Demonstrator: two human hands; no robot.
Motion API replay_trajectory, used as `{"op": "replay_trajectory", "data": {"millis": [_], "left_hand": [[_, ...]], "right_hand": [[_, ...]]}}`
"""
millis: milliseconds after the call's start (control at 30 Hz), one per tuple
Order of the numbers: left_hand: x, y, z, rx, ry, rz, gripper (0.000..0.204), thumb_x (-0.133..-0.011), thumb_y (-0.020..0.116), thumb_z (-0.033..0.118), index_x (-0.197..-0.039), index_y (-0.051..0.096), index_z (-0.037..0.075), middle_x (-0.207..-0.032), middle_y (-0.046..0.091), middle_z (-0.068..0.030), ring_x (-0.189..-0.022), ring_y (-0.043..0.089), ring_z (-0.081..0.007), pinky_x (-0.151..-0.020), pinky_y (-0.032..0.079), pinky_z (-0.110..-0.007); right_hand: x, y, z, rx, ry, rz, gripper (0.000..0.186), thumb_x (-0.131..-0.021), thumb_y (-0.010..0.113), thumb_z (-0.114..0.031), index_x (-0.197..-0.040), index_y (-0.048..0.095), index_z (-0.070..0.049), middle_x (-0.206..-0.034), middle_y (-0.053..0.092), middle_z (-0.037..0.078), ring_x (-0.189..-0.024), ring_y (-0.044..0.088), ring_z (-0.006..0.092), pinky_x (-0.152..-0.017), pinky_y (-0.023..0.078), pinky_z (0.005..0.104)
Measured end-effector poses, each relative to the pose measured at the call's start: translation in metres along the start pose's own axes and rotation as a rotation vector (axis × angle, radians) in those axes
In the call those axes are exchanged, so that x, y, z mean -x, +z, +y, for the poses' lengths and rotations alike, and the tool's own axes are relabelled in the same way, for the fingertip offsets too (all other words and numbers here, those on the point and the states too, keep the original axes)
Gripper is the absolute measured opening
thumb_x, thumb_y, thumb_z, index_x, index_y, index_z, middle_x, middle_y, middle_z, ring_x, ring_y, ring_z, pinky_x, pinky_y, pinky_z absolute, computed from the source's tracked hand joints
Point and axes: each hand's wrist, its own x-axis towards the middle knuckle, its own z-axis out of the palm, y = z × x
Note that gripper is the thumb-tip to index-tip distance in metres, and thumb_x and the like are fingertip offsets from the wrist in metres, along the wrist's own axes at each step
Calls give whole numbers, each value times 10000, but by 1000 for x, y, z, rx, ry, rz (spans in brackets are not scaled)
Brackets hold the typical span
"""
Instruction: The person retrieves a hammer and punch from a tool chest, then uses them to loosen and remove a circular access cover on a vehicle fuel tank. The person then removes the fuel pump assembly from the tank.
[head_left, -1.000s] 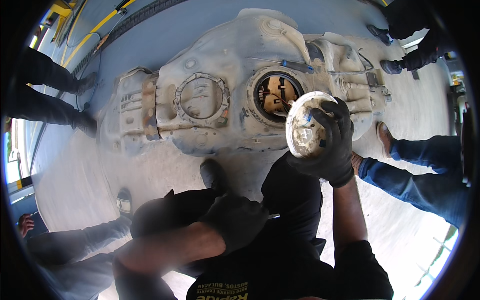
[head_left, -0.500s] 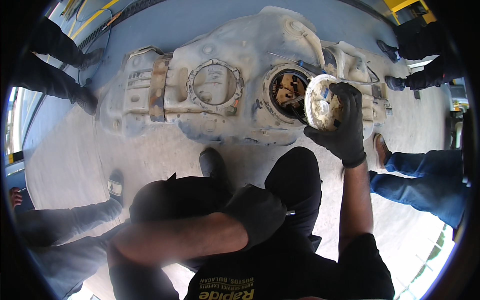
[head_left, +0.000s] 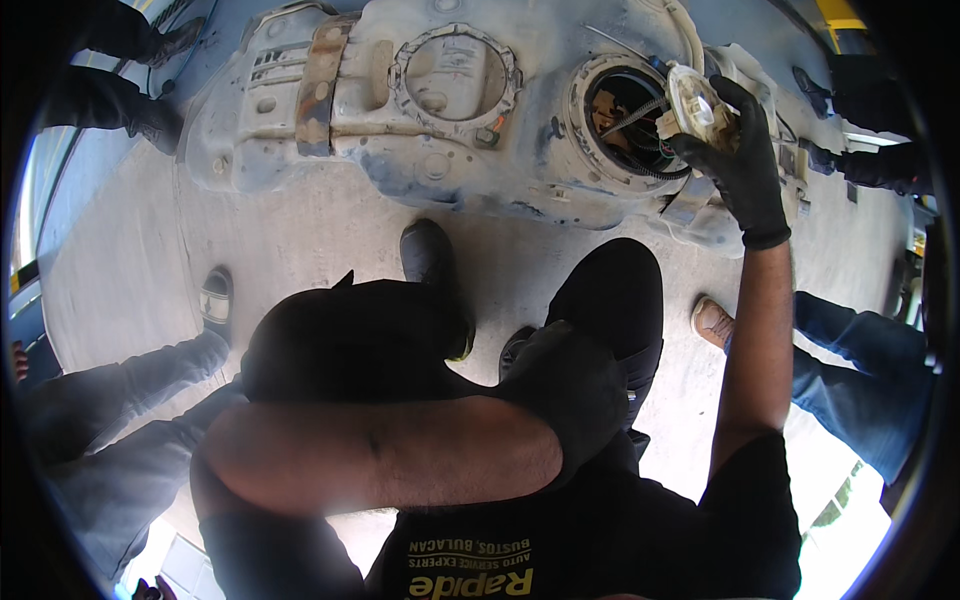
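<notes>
My right hand (head_left: 735,160), in a black glove, grips the rim of a round, dirty off-white fuel pump cover (head_left: 705,108). The cover is tilted up beside a round opening (head_left: 620,115) in a large, dusty fuel tank (head_left: 350,170). A corrugated hose (head_left: 635,118) and thin wires run between the opening and the cover's underside. My gloved left hand (head_left: 570,375) rests closed over my right thigh. A small metal end shows past it; its fingers and the rest of what it holds are hidden.
A notched ring (head_left: 398,75) surrounds a second round area on the tank. A rusty strap (head_left: 318,95) crosses the tank's left part. A screwdriver (head_left: 615,42) lies behind the opening. Other people's feet stand around, including a brown shoe (head_left: 712,322) at right.
The view has shifted, so the tank sits higher in the picture. My right hand has tilted the cover and drawn it rightward from the opening, showing more of the hose and wires.
</notes>
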Motion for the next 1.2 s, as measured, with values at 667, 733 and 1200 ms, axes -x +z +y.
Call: {"op": "replay_trajectory", "data": {"millis": [667, 733, 1200], "left_hand": [[21, -14, -5, 19, -40, -75, 119, -861, 684, 186, -838, 699, 70, -738, 673, -76, -669, 699, -228, -611, 567, -372], [19, -12, -6, 35, -44, -66, 119, -864, 683, 189, -842, 698, 74, -740, 673, -75, -675, 702, -232, -620, 570, -374], [41, -35, -78, 36, -88, 448, 118, -878, 699, 191, -889, 676, 76, -754, 665, -78, -731, 713, -279, -706, 575, -420]], "right_hand": [[-38, 30, -15, 229, -97, -164, 872, -657, 998, -313, -1342, 555, -6, -1270, 600, 143, -1188, 588, 244, -1025, 492, 379], [-39, 30, -20, 198, -102, -179, 901, -636, 1005, -332, -1350, 555, -18, -1290, 591, 166, -1204, 589, 277, -1038, 489, 400], [-31, 25, -19, 442, -306, 7, 942, -749, 852, -600, -1451, 523, -65, -1396, 555, 270, -1285, 569, 455, -1073, 471, 519]]}}
